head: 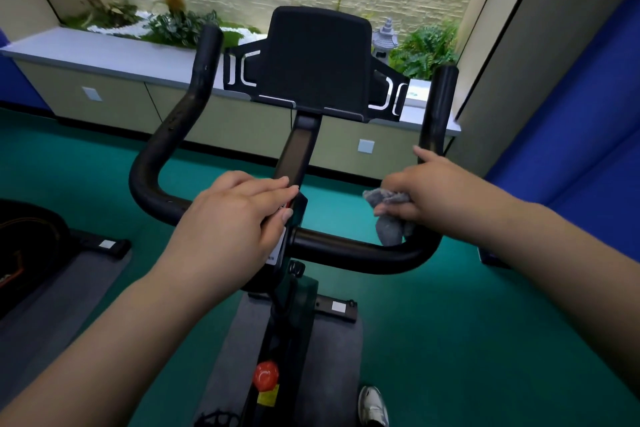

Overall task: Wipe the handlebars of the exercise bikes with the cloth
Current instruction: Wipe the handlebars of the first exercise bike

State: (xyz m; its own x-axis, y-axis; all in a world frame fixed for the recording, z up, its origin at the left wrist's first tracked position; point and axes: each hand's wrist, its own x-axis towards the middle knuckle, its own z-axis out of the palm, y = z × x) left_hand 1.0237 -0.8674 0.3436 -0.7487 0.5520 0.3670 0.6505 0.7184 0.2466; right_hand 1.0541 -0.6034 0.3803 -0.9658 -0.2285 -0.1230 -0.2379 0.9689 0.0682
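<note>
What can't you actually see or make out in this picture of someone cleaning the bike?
Head view only:
- Most of the grey cloth, bunched inside the right hand.
- The handlebar centre and its white label, covered by the left hand.
- The neighbouring machine, cut off by the left edge.
- The plants behind, blurred.
- The shoe, cut off by the bottom edge.

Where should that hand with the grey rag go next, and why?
Probably up the right upright bar. The right hand holds the grey cloth bunched at the handlebar's right bend, forefinger already touching that upright, while the left hand rests at the centre.
</note>
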